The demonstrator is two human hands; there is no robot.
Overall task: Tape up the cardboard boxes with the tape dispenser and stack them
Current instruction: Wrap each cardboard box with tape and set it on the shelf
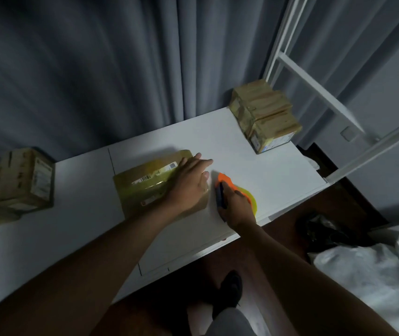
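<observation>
A flat cardboard box [145, 185] with white labels lies in the middle of the white table [254, 161]. My left hand [190, 181] presses flat on its right end, fingers straight and reaching past the edge. Right beside that edge my right hand [238, 206] grips the handle of an orange tape dispenser [225, 181] carrying a yellow tape roll [251, 198]. The dispenser's front tip sits at the box's right side. A stack of taped boxes [264, 115] stands at the table's far right corner. Another taped box [21, 180] stands at the left.
Grey curtains hang behind the table. A white metal ladder frame [314, 86] rises at the right. White bedding [375, 275] and a dark bag [326, 231] lie at the lower right. A dark shoe [230, 292] shows on the wooden floor below the table's front edge.
</observation>
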